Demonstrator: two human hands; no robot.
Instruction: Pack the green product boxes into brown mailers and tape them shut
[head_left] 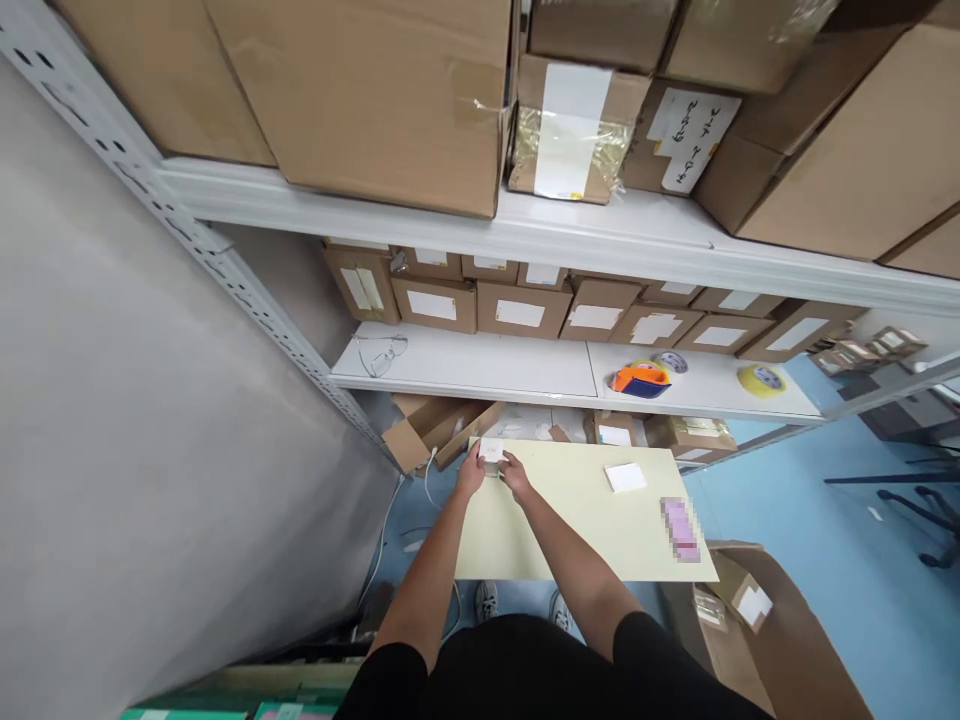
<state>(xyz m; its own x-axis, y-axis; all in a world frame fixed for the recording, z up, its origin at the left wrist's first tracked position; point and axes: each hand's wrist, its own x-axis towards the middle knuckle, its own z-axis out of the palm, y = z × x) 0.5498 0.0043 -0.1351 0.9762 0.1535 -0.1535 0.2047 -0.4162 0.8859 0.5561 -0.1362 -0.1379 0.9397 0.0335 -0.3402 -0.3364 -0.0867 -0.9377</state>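
A small white card-like piece with faint print point(491, 449) is held between my two hands over the far left corner of the pale yellow table point(555, 545). My left hand point(471, 472) grips its left side, and the fingers are closed on it. From the other side my right hand point(514, 475) pinches its right edge. A greyish strip shows just below the piece, too small to make out. Farther right on the table lies a flat white stack point(625, 477), apart from both hands. Near the right edge is a pixelated pink-purple rectangle point(680, 529).
Behind the table stands a white shelf point(480, 368) with labelled cardboard boxes point(519, 308), eyeglasses point(381, 355), an orange and blue tape dispenser point(641, 380) and a yellow tape roll point(761, 380). An open carton point(439, 425) sits at far left. Another open carton point(795, 630) stands at right.
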